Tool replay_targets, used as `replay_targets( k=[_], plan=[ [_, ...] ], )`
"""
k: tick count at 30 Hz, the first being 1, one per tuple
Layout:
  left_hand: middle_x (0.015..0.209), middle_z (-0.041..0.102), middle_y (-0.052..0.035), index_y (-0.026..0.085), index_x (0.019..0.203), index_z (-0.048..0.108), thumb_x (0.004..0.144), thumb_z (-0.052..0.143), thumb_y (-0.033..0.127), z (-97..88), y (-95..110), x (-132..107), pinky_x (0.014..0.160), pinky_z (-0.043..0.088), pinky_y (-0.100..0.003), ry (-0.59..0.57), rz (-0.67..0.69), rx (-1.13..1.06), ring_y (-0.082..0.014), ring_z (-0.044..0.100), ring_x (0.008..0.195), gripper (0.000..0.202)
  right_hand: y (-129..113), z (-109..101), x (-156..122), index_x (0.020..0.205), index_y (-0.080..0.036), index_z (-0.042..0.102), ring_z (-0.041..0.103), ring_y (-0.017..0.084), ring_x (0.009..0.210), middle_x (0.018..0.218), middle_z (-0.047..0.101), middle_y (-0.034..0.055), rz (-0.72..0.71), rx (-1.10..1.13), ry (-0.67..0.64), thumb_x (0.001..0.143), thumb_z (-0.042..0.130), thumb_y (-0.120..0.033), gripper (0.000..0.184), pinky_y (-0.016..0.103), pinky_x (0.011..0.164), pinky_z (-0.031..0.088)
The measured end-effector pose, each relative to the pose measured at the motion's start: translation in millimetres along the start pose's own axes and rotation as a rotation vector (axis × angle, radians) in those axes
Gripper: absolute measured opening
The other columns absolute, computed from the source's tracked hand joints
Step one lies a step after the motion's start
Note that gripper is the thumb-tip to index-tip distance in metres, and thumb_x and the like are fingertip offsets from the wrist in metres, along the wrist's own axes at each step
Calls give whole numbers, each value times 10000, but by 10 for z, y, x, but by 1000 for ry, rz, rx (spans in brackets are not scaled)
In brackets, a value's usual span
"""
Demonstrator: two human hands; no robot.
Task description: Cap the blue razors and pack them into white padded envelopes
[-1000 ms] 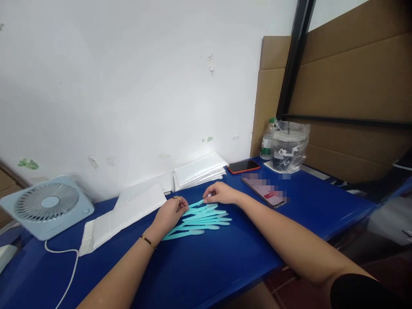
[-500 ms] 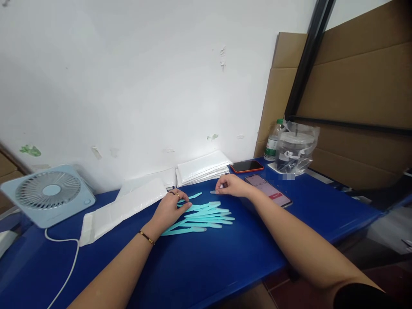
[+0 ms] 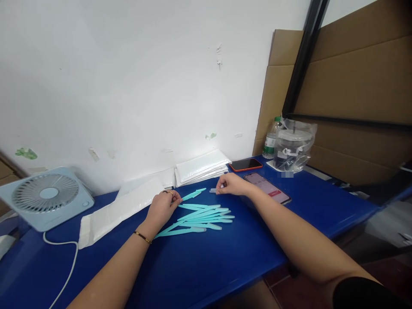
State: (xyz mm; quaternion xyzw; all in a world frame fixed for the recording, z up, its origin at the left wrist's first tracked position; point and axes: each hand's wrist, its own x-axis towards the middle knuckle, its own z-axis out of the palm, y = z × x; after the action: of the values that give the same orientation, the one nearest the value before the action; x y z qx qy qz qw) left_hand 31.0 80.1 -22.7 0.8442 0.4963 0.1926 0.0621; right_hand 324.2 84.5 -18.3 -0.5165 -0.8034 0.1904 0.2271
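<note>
My left hand (image 3: 165, 206) pinches the handle end of a turquoise eyebrow razor (image 3: 194, 194), its head pointing right. Between the fingertips of my right hand (image 3: 230, 184) is a small clear plastic cap (image 3: 213, 190), its end facing the razor with a small gap between them. Just below both hands, several more turquoise eyebrow razors (image 3: 206, 216) lie in a loose fan on the blue table (image 3: 193, 266). Their heads point right, and some have pale, clear-looking ends.
White padded envelopes (image 3: 202, 166) are stacked against the wall, with a long white envelope (image 3: 116, 212) left of my hand. A fan (image 3: 48, 195) stands at left. Two phones, an orange-edged one (image 3: 246, 165) and a lit one (image 3: 268, 189), lie right, before a bottle (image 3: 269, 143) and a bagged cup (image 3: 292, 148).
My left hand has lifted back from the fan of razors and now grips a single razor, its head nearer the cap. My right hand has barely moved, its cap now showing more.
</note>
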Motion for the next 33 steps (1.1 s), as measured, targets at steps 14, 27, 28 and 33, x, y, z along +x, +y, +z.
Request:
replay_targets(
  k=[14,27,28,33],
  plan=[
    [845,586,-25,220,819,625,844,470,468,21,203,-78,709,399,-290,-72,220,-98,-175,530,820,294,-268,60,-75,757,-153,703,501,109,603,676,609,7,-129,65,-270,675,674,-375,238,203,523,344],
    [896,630,-26,241,885,622,824,488,425,-14,12,-2,730,403,-321,39,8,73,-221,549,884,235,-94,-65,-45,720,-160,697,556,146,708,779,655,42,16,-19,53,671,684,-303,152,223,615,379],
    [919,624,-30,241,908,619,810,508,429,-16,19,-9,734,405,-320,36,18,58,-220,547,889,239,-101,-73,-56,724,-163,700,557,145,711,782,656,39,1,-14,36,668,684,-303,152,220,616,381],
    [900,618,-23,241,842,639,782,553,422,-3,133,-56,739,397,-298,-92,165,-19,-197,548,867,209,-223,-13,-108,709,-173,711,552,133,660,722,648,17,-99,-23,-232,630,701,-310,159,212,557,370]
  ],
)
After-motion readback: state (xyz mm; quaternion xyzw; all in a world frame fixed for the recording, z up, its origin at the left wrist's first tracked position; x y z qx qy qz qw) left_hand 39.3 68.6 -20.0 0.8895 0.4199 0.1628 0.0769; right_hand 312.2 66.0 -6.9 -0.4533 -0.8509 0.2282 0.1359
